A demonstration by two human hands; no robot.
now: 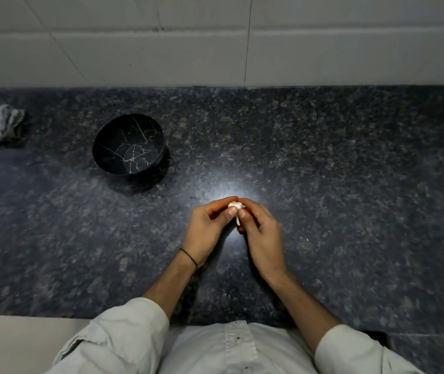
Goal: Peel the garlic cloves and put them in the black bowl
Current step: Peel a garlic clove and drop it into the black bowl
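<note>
My sleeves [123,327] nearest; above the tabletop [323,184] both hands, left [207,230] and right [261,233], pinch one garlic [235,205], skin still on. Black bowl [128,144] far-left looks empty; task barely begun, I'd say.

I pinch the garlic bulb [235,205] between the fingertips of my left hand [210,230] and my right hand [262,233], with my thumbs on its near side. It is small, whitish and papery, and its thin pale stalk points back toward me. The black bowl [129,144], veined with fine pale lines, stands upright well apart from my grip, beyond it and to the left.
</note>
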